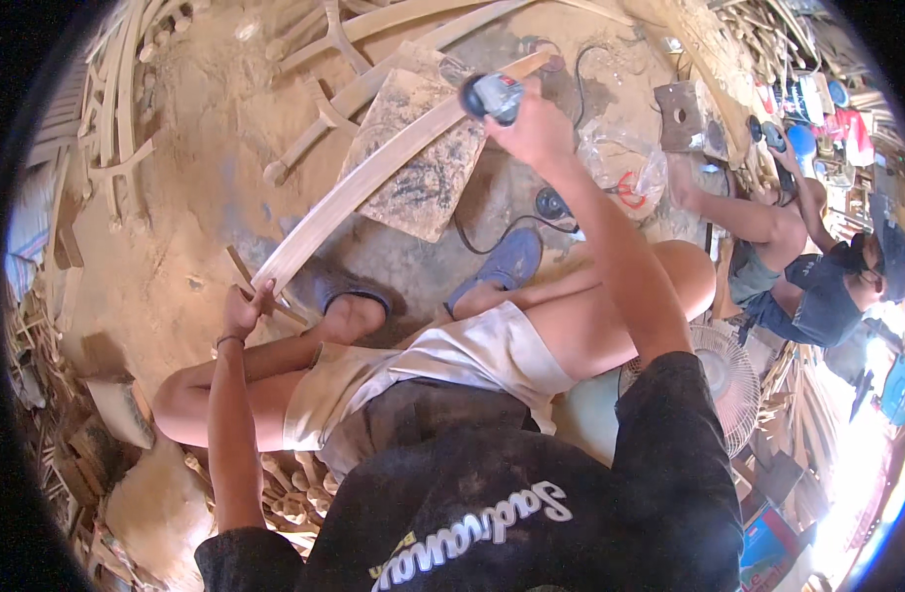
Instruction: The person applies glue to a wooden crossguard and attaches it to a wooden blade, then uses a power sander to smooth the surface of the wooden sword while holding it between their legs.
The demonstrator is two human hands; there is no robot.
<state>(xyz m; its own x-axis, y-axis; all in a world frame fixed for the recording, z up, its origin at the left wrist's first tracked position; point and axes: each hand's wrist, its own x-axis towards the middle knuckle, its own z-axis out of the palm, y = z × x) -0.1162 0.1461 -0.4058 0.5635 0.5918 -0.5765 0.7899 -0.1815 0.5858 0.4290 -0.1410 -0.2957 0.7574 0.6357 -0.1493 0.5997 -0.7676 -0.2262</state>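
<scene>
A long, gently curved wooden slat slants from lower left to upper right in front of me, crossing a stained flat board. At its near end, my left hand is closed around the wood. My right hand grips a small angle grinder with a grey body and a dark round head. The head sits at the slat, toward the far end; whether it touches cannot be made out. The slat's tip runs on past the tool.
Curved wooden frame pieces lie beyond the board, more at far left. A dark cord runs by my sandals to a round dark tool. A fan stands right; beyond it sits a co-worker holding a tool.
</scene>
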